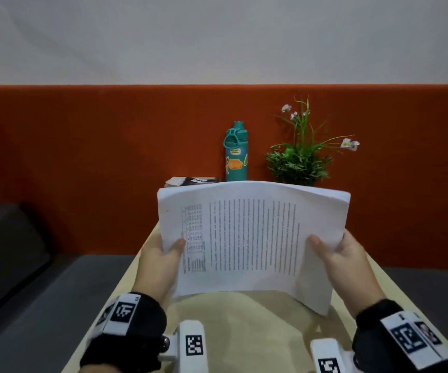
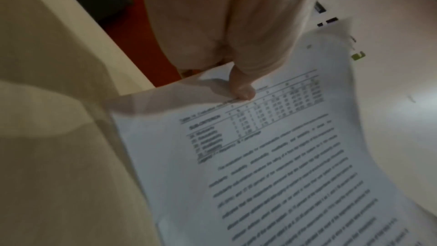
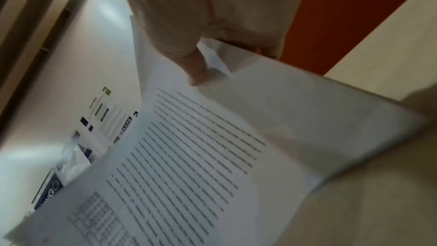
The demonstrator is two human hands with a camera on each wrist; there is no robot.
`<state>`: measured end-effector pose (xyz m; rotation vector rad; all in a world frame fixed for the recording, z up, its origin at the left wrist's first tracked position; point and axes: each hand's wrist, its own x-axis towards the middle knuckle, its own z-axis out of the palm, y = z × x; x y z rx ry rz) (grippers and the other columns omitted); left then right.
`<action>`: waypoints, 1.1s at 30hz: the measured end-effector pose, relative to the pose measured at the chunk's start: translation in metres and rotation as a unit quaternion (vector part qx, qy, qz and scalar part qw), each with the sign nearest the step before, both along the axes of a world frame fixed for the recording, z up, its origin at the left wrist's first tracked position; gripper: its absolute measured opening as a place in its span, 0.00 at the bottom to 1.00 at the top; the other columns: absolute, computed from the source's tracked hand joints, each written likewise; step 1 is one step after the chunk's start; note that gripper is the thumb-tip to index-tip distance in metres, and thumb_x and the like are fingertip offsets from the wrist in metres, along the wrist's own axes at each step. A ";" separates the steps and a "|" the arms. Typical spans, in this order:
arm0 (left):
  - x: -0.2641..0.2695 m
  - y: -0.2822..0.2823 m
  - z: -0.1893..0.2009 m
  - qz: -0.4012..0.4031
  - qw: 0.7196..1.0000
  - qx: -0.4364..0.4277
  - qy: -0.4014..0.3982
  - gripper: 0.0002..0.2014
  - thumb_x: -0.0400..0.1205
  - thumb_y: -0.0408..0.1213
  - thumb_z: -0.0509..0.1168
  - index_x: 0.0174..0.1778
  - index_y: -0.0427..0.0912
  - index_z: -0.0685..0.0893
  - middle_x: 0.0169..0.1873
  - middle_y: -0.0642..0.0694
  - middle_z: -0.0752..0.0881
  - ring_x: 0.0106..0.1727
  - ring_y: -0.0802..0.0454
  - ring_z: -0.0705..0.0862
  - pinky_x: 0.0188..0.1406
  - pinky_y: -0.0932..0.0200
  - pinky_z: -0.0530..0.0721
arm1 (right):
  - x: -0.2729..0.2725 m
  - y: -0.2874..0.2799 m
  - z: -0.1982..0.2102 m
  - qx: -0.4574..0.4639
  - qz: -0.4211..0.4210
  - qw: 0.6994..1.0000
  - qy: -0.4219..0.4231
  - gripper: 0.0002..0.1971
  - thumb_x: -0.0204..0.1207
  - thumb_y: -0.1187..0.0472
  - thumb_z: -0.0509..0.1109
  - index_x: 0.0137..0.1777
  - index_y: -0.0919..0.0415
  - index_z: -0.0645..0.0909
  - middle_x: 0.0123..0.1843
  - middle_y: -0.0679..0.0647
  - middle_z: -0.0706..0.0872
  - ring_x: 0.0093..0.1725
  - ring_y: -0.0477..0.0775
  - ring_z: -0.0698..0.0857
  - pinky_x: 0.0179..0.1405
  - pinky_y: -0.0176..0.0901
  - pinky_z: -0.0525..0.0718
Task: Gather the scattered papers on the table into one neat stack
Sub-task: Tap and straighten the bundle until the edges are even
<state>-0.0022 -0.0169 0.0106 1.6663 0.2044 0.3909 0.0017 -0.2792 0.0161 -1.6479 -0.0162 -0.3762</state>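
Observation:
A stack of printed white papers is lifted above the beige table, tilted up toward me and bowed in the middle. My left hand grips its left edge, thumb on the top sheet beside a printed table. My right hand grips the right edge the same way. In the left wrist view the left hand pinches the papers, thumb on top. In the right wrist view the right hand pinches the papers; fingers below are hidden. The sheets' edges look roughly aligned.
At the table's far end stand a teal water bottle, a potted green plant with white flowers and a small stack of booklets. An orange partition rises behind. Grey seating lies left of the table.

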 end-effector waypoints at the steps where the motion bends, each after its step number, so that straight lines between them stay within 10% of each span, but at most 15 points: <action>1: -0.001 -0.001 -0.003 -0.005 1.000 -0.005 0.006 0.12 0.85 0.33 0.60 0.61 0.49 0.82 0.50 0.50 0.90 0.52 0.50 0.89 0.44 0.52 0.87 | 0.000 0.001 -0.005 -0.007 -0.003 1.000 0.013 0.08 0.81 0.63 0.65 0.52 0.47 0.80 0.52 0.47 0.88 0.54 0.54 0.86 0.45 0.49 0.83; 7: 0.008 0.005 -0.001 -0.005 0.999 -0.032 -0.023 0.16 0.86 0.34 0.59 0.68 0.51 0.77 0.58 0.51 0.88 0.59 0.49 0.86 0.62 0.42 0.83 | 0.006 -0.005 -0.002 0.002 -0.024 1.000 0.015 0.12 0.82 0.66 0.63 0.62 0.52 0.78 0.56 0.48 0.87 0.55 0.53 0.84 0.57 0.57 0.81; 14: 0.019 0.029 -0.038 -0.115 0.966 0.156 0.172 0.20 0.84 0.34 0.57 0.72 0.52 0.71 0.69 0.50 0.82 0.68 0.48 0.80 0.72 0.43 0.77 | 0.022 -0.012 -0.026 -0.184 0.021 0.961 0.204 0.14 0.81 0.69 0.61 0.64 0.60 0.77 0.64 0.59 0.84 0.64 0.63 0.80 0.67 0.57 0.77; 17: 0.024 0.040 -0.024 -0.060 0.977 0.135 0.153 0.14 0.83 0.28 0.57 0.60 0.50 0.75 0.58 0.49 0.84 0.62 0.47 0.82 0.66 0.45 0.81 | 0.040 -0.001 -0.009 -0.214 0.005 0.958 0.190 0.18 0.79 0.68 0.64 0.69 0.61 0.74 0.64 0.57 0.84 0.63 0.63 0.82 0.64 0.56 0.80; 23: 0.066 0.070 -0.018 0.059 0.972 0.144 0.175 0.21 0.81 0.26 0.61 0.69 0.47 0.74 0.59 0.41 0.85 0.57 0.40 0.85 0.58 0.42 0.86 | 0.095 0.046 -0.012 -0.192 -0.023 0.961 0.200 0.29 0.77 0.71 0.65 0.76 0.55 0.63 0.64 0.64 0.83 0.60 0.68 0.84 0.62 0.60 0.82; 29: 0.113 0.094 -0.044 0.043 0.935 0.223 0.271 0.22 0.81 0.24 0.56 0.70 0.38 0.78 0.64 0.35 0.84 0.61 0.35 0.82 0.63 0.48 0.83 | 0.131 0.060 -0.041 -0.306 0.002 0.912 0.272 0.25 0.79 0.66 0.66 0.77 0.63 0.71 0.73 0.61 0.80 0.69 0.63 0.80 0.65 0.46 0.77; 33: 0.131 0.096 -0.050 0.005 0.894 0.324 0.309 0.20 0.82 0.24 0.56 0.70 0.30 0.77 0.67 0.31 0.82 0.65 0.35 0.81 0.49 0.61 0.75 | 0.130 0.068 -0.034 -0.309 0.036 0.888 0.339 0.22 0.84 0.64 0.58 0.78 0.66 0.69 0.74 0.64 0.77 0.73 0.63 0.76 0.62 0.44 0.75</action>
